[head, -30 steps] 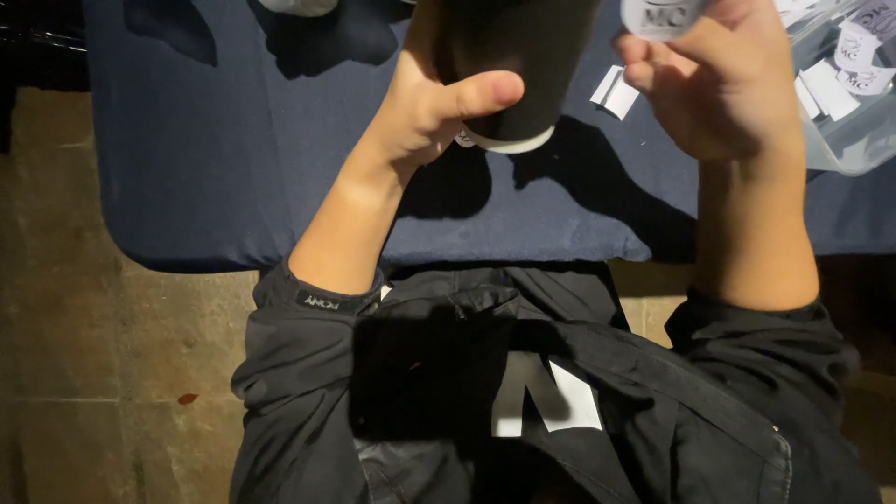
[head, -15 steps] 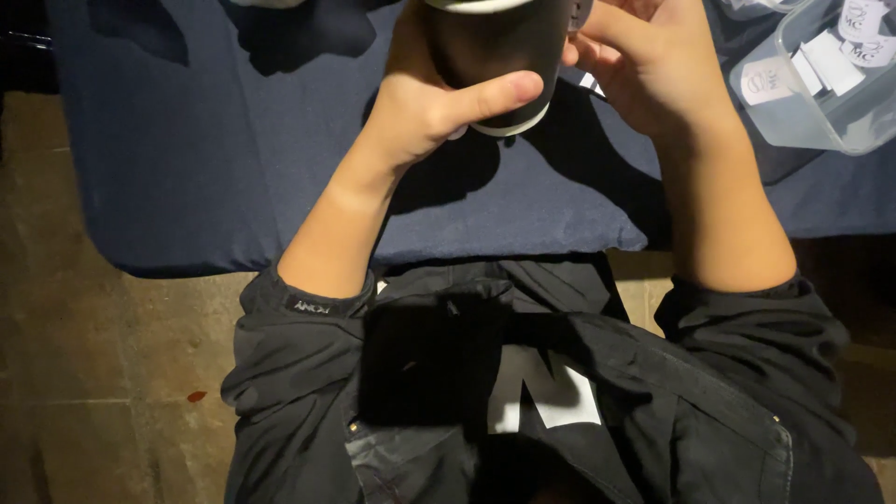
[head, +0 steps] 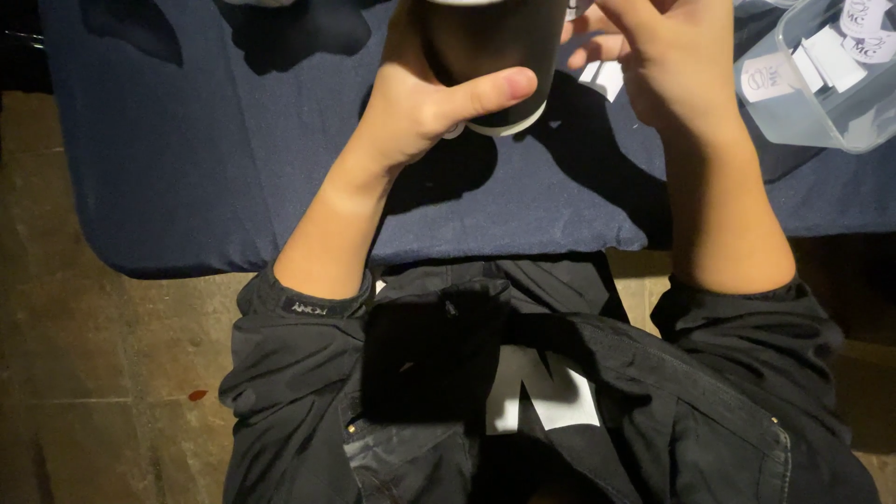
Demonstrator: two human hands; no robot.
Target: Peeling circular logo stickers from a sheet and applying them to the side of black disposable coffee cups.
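Left hand [head: 420, 103] raised, fingers curled in a grip, thumb across; right hand [head: 672, 65] raised beside it, forearms bare

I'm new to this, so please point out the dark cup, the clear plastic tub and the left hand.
dark cup [head: 495, 56], head view, side wall.
clear plastic tub [head: 793, 117], head view, near wall.
left hand [head: 420, 107], head view, back of the hand.

A clear plastic tub [head: 793, 112] of paper slips [head: 821, 56] sits on a navy tablecloth [head: 187, 168].

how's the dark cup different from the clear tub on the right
The dark cup is opaque and round; the clear tub is see-through and boxy. The left hand holds the cup above the blue cloth; the tub rests on it, holding white paper slips. Both are open-topped containers.
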